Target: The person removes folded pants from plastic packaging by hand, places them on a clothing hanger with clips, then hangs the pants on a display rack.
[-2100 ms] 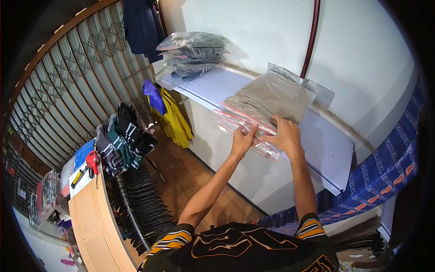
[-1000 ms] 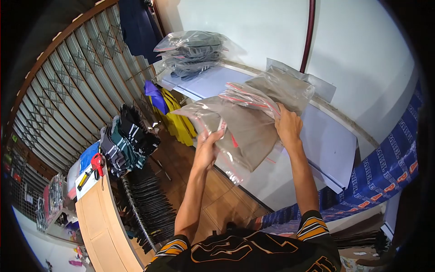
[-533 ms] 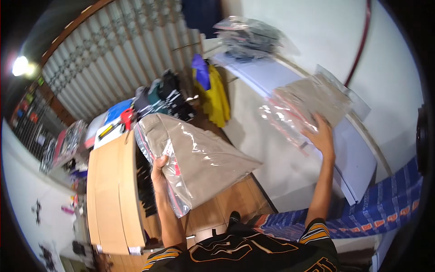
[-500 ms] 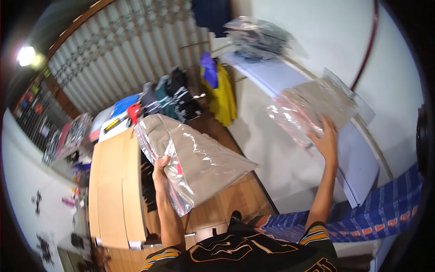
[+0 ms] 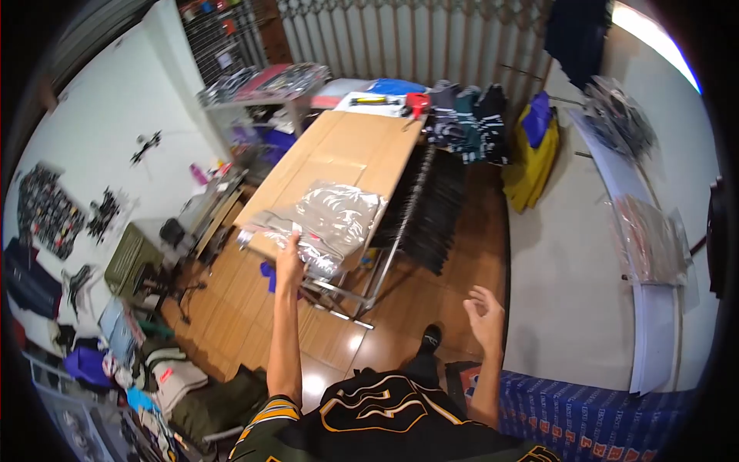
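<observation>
My left hand (image 5: 289, 262) grips the near edge of a clear plastic bag (image 5: 339, 219) with a folded beige garment inside. The bag is over the near end of a table with a tan board top (image 5: 315, 150). My right hand (image 5: 484, 314) is raised over the floor to the right, its fingers curled and apart with nothing between them. Another bagged beige garment (image 5: 654, 242) lies on the narrow white shelf at the right.
Black garments (image 5: 431, 208) hang on a metal rack beside the table. Red scissors (image 5: 416, 104) lie at its far end. A blue printed cloth (image 5: 585, 416) is at lower right, and piled clothes (image 5: 177, 385) are at lower left.
The view has turned left. My left hand has carried the bagged garment over to the table. My right hand has come away from the other bag on the shelf.
</observation>
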Available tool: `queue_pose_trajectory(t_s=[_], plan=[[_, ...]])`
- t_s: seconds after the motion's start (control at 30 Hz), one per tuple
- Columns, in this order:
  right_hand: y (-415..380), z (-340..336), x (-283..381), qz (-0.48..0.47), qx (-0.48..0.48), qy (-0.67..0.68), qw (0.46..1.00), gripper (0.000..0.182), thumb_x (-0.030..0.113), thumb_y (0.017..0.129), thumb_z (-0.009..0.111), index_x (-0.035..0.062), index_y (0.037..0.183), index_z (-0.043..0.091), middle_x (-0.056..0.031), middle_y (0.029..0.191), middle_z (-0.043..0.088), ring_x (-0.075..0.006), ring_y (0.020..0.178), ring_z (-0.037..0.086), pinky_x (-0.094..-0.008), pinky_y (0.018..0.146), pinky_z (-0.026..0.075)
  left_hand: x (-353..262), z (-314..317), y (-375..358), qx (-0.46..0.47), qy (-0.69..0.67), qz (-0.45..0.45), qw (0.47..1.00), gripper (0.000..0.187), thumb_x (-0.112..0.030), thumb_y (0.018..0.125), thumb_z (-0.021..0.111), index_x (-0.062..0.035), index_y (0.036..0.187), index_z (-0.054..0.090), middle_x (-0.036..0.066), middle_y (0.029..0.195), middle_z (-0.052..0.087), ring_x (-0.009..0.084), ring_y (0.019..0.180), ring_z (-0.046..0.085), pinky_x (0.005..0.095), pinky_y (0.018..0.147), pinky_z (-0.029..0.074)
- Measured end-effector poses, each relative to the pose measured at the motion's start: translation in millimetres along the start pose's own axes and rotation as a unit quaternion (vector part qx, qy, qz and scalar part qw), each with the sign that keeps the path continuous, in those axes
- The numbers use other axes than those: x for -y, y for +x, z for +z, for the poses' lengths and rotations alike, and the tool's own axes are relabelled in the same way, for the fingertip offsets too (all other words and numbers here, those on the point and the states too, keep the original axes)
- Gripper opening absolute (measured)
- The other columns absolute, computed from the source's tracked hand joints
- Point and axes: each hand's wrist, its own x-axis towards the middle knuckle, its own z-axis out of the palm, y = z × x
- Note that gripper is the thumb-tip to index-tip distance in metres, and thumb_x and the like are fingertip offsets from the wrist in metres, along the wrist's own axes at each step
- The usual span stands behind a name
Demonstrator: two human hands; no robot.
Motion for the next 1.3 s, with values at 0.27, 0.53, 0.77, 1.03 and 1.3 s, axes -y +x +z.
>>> queue_pose_trajectory(t_s=[0.27, 0.53, 0.77, 1.03, 1.3], plan=[[-26.0, 119.6, 48.6, -0.084, 0.208, 0.031, 0.974, 0.041, 0.013, 0.084, 0.071, -0.0003, 0.121, 0.06, -0.0186, 0.107, 0.07, -0.0228, 0.094, 0.069, -0.0347, 0.084, 0.054, 43.6, -127.7, -68.9, 0.067, 0.024, -0.159, 0.985, 0.036, -0.023, 0.098, 0.059, 0.0023, 0.121, 0.047, 0.014, 0.114, 0.059, 0.022, 0.095, 0.064, 0.0319, 0.073, 0.054], [-14.3, 228.8, 34.6, 0.085, 0.377, 0.086, 0.918, 0.07, 0.026, 0.09, 0.07, -0.0008, 0.143, 0.032, -0.0235, 0.126, 0.058, -0.0233, 0.092, 0.067, -0.0346, 0.075, 0.056, 31.7, -153.3, -87.4, -0.03, 0.034, -0.154, 0.987, 0.066, -0.027, 0.094, 0.065, 0.001, 0.142, 0.029, 0.016, 0.124, 0.054, 0.0248, 0.101, 0.063, 0.0345, 0.08, 0.052], [7.3, 296.2, 48.9, 0.226, 0.352, 0.199, 0.886, 0.034, 0.011, 0.093, 0.063, -0.0036, 0.121, 0.051, -0.0161, 0.099, 0.069, -0.0219, 0.078, 0.07, -0.0311, 0.064, 0.059, 13.7, -168.7, -21.3, -0.059, 0.069, -0.099, 0.991, 0.085, -0.015, 0.092, 0.066, -0.0036, 0.151, 0.005, 0.018, 0.116, 0.059, 0.0223, 0.094, 0.064, 0.0322, 0.072, 0.053], [78.6, 337.6, 80.0, 0.186, 0.262, 0.183, 0.929, 0.03, 0.003, 0.093, 0.057, -0.0018, 0.122, 0.051, -0.0119, 0.091, 0.069, -0.016, 0.067, 0.067, -0.0278, 0.043, 0.05, -27.9, -150.5, 84.1, 0.082, 0.293, 0.031, 0.952, 0.034, -0.004, 0.089, 0.063, 0.0011, 0.123, 0.062, 0.004, 0.087, 0.066, 0.0081, 0.069, 0.058, 0.0229, 0.06, 0.048], [153.1, 394.0, 56.7, 0.142, 0.092, 0.127, 0.977, 0.025, -0.007, 0.086, 0.06, -0.0054, 0.11, 0.053, -0.0146, 0.092, 0.069, -0.0175, 0.08, 0.069, -0.0276, 0.067, 0.054, -28.1, -126.5, 177.8, 0.158, 0.465, 0.185, 0.851, 0.037, -0.004, 0.081, 0.07, -0.0036, 0.118, 0.065, 0.01, 0.093, 0.062, 0.0154, 0.069, 0.053, 0.028, 0.063, 0.046]])
